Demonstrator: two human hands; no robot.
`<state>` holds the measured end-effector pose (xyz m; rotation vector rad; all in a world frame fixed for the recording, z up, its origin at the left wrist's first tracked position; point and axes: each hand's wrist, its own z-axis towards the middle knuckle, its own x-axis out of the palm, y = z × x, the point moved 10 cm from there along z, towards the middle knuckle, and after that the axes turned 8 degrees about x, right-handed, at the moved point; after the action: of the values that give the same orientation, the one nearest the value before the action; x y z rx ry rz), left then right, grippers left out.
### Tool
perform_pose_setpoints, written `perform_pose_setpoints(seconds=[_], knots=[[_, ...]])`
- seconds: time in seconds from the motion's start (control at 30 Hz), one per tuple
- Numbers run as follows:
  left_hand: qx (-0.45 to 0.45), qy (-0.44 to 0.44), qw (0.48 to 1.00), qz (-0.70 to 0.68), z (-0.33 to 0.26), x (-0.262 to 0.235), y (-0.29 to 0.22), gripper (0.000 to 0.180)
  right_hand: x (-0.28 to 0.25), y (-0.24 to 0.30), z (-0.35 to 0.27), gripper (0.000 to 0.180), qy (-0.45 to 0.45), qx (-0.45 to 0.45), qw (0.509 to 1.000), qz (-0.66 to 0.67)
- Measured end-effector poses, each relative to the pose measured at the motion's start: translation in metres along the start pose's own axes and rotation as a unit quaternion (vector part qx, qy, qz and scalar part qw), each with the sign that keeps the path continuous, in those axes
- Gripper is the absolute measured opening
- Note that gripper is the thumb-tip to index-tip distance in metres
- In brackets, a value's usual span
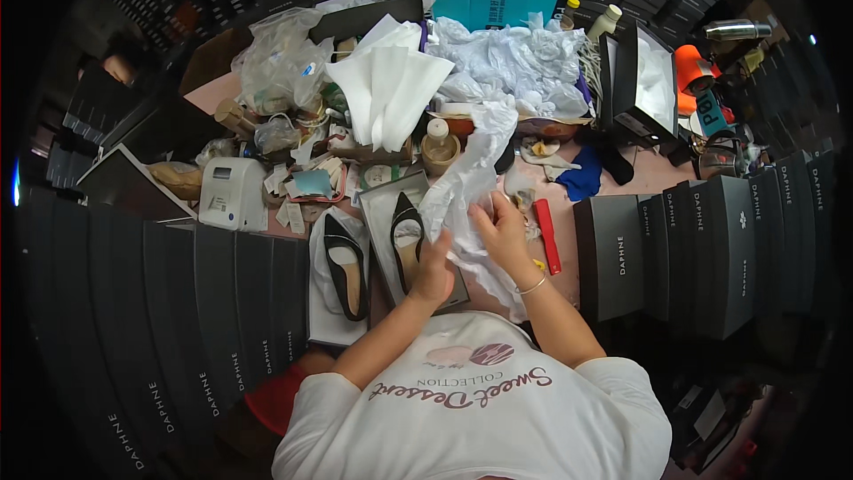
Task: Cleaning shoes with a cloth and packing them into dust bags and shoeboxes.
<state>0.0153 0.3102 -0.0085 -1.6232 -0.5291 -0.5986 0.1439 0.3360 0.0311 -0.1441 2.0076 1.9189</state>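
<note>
A person is gripping a crinkled sheet of white tissue paper (466,191) with both hands at the centre of a crowded packing table (653,176), the thin sheet rising in soft folds above the fingers. The left hand (434,268) is pinching its lower edge while the right hand (502,229), a slim bracelet at the wrist, is clutching the paper from the side. Just left of the hands, 1 glossy black pointed shoe (407,240) is lying in an open box, and a 2nd shoe (345,265) is resting on a white box lid. A red cutter (547,236) is lying just right of the hands. Matte black shoeboxes (711,244) are hemming the table on both sides, leaving little free room.
</note>
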Motion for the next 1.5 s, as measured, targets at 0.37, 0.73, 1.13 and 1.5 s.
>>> perform_pose_setpoints(seconds=[0.37,0.73,1.13,1.5], knots=[[-0.104,-0.016,0.993,-0.045,-0.029,-0.035,-0.005,0.040,-0.005,-0.038,-0.029,0.035,0.050,0.099,0.965,0.239],[0.079,0.147,0.954,0.250,-0.022,0.010,-0.052,0.037,-0.009,0.072,-0.037,0.017,0.090,-0.116,0.987,0.067],[0.020,0.159,0.956,0.247,-0.016,-0.024,-0.051,0.035,-0.004,0.115,-0.072,0.031,0.176,-0.285,0.936,-0.108],[0.429,0.204,0.750,0.460,-0.051,0.048,-0.143,0.035,-0.034,0.150,-0.067,0.064,0.224,-0.246,0.937,-0.105]])
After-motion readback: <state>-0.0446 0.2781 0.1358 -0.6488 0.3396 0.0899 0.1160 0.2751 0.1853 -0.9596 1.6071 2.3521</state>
